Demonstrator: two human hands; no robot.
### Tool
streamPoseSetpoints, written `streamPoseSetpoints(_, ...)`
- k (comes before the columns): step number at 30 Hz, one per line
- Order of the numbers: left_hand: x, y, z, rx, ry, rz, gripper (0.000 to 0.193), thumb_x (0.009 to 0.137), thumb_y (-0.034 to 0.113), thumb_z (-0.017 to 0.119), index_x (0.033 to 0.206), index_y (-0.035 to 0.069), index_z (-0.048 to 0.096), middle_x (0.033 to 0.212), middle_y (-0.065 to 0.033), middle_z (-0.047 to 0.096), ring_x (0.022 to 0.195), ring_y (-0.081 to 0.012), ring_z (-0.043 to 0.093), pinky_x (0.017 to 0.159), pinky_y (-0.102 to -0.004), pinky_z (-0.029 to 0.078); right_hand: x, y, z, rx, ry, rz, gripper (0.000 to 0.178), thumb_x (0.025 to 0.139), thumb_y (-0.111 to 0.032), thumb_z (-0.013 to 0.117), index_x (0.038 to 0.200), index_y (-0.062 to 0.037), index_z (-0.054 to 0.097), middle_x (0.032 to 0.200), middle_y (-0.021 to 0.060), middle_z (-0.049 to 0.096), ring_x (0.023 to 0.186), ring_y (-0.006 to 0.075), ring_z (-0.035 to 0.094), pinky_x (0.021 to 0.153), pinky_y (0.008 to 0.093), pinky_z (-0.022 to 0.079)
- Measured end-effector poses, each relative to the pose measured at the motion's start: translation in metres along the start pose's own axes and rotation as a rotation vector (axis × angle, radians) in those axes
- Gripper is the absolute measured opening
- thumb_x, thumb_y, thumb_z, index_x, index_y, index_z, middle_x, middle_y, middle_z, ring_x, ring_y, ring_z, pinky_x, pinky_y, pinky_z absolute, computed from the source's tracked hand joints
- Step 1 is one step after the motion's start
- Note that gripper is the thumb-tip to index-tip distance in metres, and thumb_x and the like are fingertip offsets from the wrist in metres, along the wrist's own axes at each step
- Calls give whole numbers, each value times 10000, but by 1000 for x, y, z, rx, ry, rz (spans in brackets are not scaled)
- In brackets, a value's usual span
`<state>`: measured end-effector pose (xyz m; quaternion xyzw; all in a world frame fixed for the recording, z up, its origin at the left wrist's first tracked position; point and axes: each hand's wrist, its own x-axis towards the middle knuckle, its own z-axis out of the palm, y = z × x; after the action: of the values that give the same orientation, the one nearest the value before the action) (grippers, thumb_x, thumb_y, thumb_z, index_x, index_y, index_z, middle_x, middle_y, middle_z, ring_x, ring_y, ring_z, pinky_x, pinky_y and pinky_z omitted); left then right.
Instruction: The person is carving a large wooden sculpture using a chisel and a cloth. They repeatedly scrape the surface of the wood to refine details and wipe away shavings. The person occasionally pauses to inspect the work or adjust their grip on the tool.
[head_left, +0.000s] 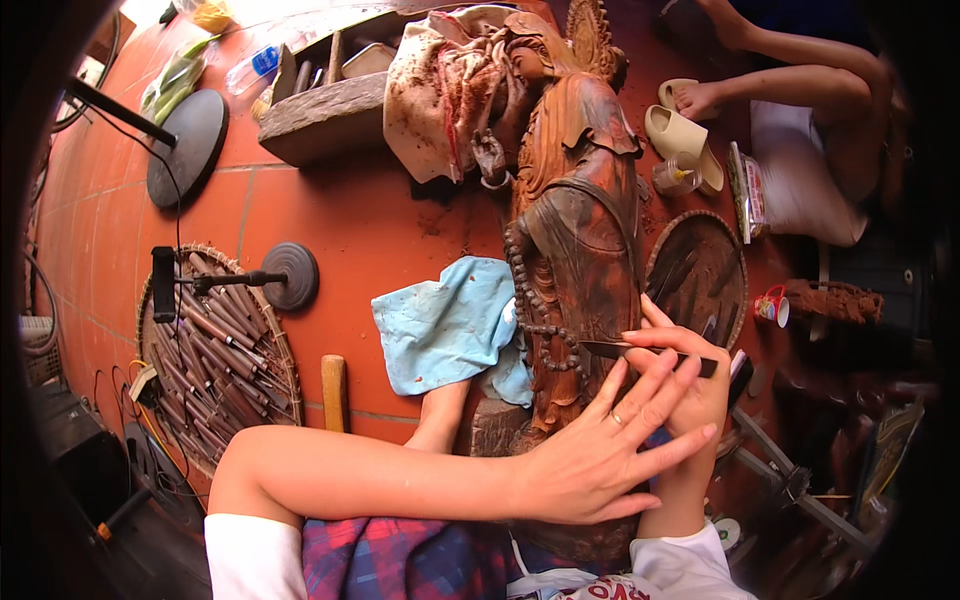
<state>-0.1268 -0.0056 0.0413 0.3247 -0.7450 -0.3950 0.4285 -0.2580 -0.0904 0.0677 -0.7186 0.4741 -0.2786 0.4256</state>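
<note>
A carved wooden statue (pixel 590 220) of a robed figure with a beaded strand lies lengthwise in front of me, its head at the far end. My right hand (pixel 695 385) is closed around a slim carving knife (pixel 690 361), whose dark blade points left over the statue's lower robe. Whether the blade tip touches the wood I cannot tell. My left hand (pixel 620 435), with a ring on one finger, reaches across from the left. Its fingers are stretched and spread just below the knife, overlapping my right hand. Part of the right palm is hidden behind them.
Left lies a round basket (pixel 297 385) of wooden-handled tools, beside a phone stand (pixel 290 276) and a mallet (pixel 335 390). A light blue cloth (pixel 440 325) covers my foot's top. Beyond are a wooden trough (pixel 325 120) and stained cloth (pixel 430 100). Another person's legs (pixel 820 90) are far right, near a round tray (pixel 700 270).
</note>
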Motion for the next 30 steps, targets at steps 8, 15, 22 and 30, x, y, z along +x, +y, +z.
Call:
streamPoseSetpoints(8,3,14,3,73,-134,159,674,841,419,651,1447,236,420,1574,-197,231,1461,-398,190,1092,-703,186,-13,6,-21,675,-45,380,234,882,-126,715,1009,67,672,935,173,694,844,266,717,733,313,598)
streamPoseSetpoints(15,6,6,9,101,-107,-21,701,880,464,620,1494,235,372,1587,-252,118,1458,-502,47,1044,-762,116,15,20,-17,-6,-187,-229,172,721,-45,755,889,-68,729,752,44,641,922,286,648,974,455,448)
streamPoseSetpoints(22,-1,1,10,42,-99,-29,790,848,392,665,1512,159,307,1595,-248,62,1469,-474,18,1057,-753,104,-1,23,0,19,-125,-108,62,768,-20,705,826,-28,686,799,54,690,1057,329,677,1067,573,382)
streamPoseSetpoints(30,4,-5,7,67,-74,-59,734,877,358,656,1514,202,326,1594,-266,24,1451,-524,1,1031,-756,169,19,13,-10,-110,-306,-65,115,761,-60,755,857,-2,732,821,88,731,949,293,714,976,496,488)
